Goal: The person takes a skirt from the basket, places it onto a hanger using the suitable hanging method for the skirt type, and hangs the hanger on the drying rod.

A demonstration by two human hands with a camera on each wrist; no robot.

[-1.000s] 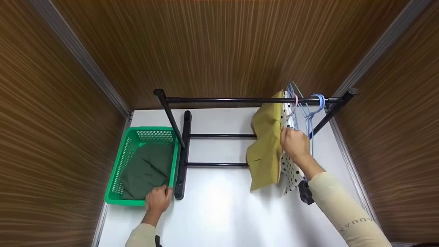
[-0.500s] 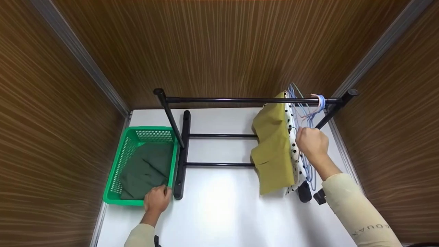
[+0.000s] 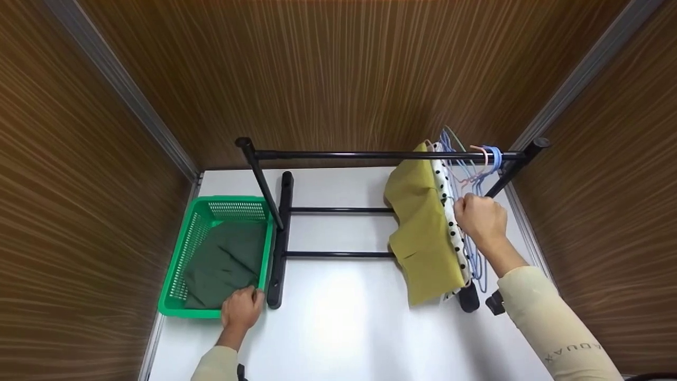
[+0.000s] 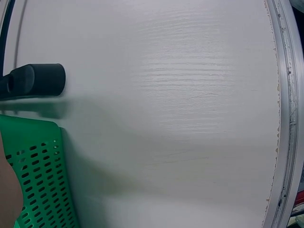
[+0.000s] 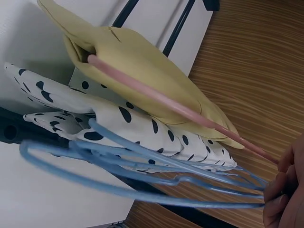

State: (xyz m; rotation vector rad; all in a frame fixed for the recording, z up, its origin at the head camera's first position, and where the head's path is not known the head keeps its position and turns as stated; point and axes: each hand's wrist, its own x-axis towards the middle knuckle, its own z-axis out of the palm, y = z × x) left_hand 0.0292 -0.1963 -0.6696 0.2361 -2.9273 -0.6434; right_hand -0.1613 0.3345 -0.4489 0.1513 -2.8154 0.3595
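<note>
My left hand (image 3: 242,308) grips the near right corner of a green plastic basket (image 3: 268,259), where a dark green cloth (image 3: 225,259) lies. At the right end of a black clothes rack, my right hand (image 3: 482,219) holds a pink hanger (image 5: 156,97), whose hook loops over the rail. A mustard-yellow garment (image 3: 423,227) hangs left of this hand, and in the right wrist view the pink bar runs along it into a fold. Beside it hangs a white cloth (image 5: 107,102) with black dots. Several blue hangers (image 5: 190,203) run close by my right fingers (image 5: 287,164).
The rack's top rail (image 3: 338,155) spans the scene, with black lower bars (image 3: 338,254) beneath it. One black foot (image 3: 280,264) stands close to the basket's right side. Brown wood-grain panels (image 3: 338,74) enclose the white surface (image 3: 328,328) at the back and sides.
My right hand has moved right, and the pink hook has slid right along the rail. The lower part of the yellow garment has swung right. My left hand has stayed on the basket.
</note>
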